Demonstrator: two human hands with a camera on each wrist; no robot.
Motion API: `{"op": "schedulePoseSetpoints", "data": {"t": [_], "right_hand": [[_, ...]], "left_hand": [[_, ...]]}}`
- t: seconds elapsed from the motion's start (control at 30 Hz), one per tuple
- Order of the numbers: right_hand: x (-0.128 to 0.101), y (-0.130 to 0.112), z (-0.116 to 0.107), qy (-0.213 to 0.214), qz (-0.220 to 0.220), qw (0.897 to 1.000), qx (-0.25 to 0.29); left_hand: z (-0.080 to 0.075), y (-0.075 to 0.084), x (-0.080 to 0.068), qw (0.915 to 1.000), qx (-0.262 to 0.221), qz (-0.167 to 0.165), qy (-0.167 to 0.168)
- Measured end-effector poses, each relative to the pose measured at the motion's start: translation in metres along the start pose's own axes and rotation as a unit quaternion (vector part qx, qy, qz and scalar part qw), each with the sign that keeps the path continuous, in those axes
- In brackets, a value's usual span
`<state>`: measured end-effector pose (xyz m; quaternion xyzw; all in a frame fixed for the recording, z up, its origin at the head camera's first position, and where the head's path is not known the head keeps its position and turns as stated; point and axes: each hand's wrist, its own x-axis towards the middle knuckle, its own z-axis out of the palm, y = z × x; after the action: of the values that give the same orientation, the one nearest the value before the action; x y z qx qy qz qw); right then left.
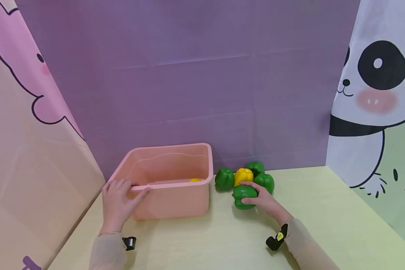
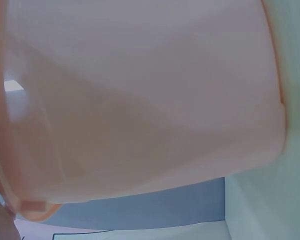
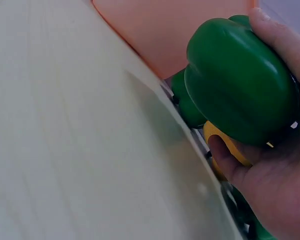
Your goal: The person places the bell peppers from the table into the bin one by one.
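My right hand [image 1: 266,202] grips a green bell pepper [image 1: 242,197], thumb on one side and fingers on the other. In the right wrist view this pepper [image 3: 235,80] appears lifted off the table. On the left, my left hand [image 1: 118,204] holds the near rim of a pink plastic bin [image 1: 172,203], fingers over the edge and thumb along the outside. Inside the bin a bit of something yellow [image 1: 195,180] shows; the near wall hides the rest. Behind the held pepper sit a yellow bell pepper [image 1: 244,174] and green peppers, one [image 1: 224,179] beside the bin.
Two more green peppers, one at the back [image 1: 255,167] and one to the right [image 1: 265,182], cluster near the purple backdrop [image 1: 189,82]. The pale wooden table [image 1: 195,243] runs back to it. Printed panels with a panda [image 1: 368,93] and a pink figure flank the sides.
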<state>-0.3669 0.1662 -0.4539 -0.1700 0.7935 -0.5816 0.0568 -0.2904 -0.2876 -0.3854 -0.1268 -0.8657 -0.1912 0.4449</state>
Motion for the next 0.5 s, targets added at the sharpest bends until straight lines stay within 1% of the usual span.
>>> {"op": "schedulePoseSetpoints", "data": {"t": [0.13,0.23,0.5], "right_hand": [[-0.002,-0.004,-0.002,0.007,-0.003,1.0,-0.007],[-0.002,-0.008,-0.002,0.012,0.003,1.0,-0.007],[-0.003,-0.016,-0.005,0.016,-0.012,0.999,-0.03]], "left_hand": [[-0.001,0.003,0.003,0.9997,-0.011,0.014,0.016],[-0.002,0.004,0.004,0.9994,-0.013,0.021,0.025],[-0.002,0.003,0.001,0.9997,-0.007,0.011,0.023]]}}
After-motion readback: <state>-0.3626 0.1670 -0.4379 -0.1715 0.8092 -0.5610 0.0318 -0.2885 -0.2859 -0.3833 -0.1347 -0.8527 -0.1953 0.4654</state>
